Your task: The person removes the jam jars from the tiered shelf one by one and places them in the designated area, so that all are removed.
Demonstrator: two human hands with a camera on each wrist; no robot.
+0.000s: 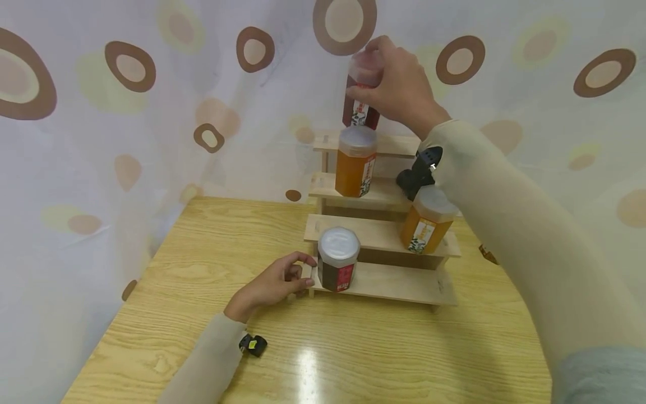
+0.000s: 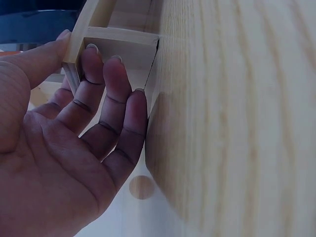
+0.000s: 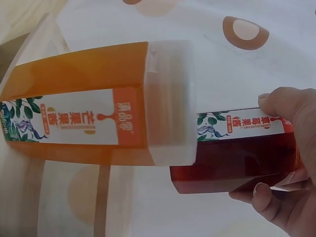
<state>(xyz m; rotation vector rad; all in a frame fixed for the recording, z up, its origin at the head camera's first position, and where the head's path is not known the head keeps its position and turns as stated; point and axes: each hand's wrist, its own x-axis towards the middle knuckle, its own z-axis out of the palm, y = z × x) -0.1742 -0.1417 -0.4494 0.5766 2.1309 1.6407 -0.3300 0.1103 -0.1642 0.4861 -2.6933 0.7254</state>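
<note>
High over the top tier of a stepped wooden rack point(image 1: 398, 280), my right hand point(image 1: 406, 84) grips a dark red jar point(image 3: 227, 163) near its pale lid. Whether its base touches the top tier is hidden behind an orange jar point(image 1: 351, 171), which stands one tier lower. My left hand point(image 1: 275, 282) holds the left end of the bottom tier; in the left wrist view its thumb point(image 2: 44, 59) lies on one side of the board and fingers on the other. Beside it sits a dark jar with a red label point(image 1: 335, 272).
A second orange jar point(image 1: 426, 230) stands at the right of the tier above the bottom one. The rack rests on a wood-grain table point(image 1: 227, 241). Behind it hangs a white sheet with brown ring patterns point(image 1: 166, 146). A wrist camera point(image 1: 421, 168) sits close to that orange jar.
</note>
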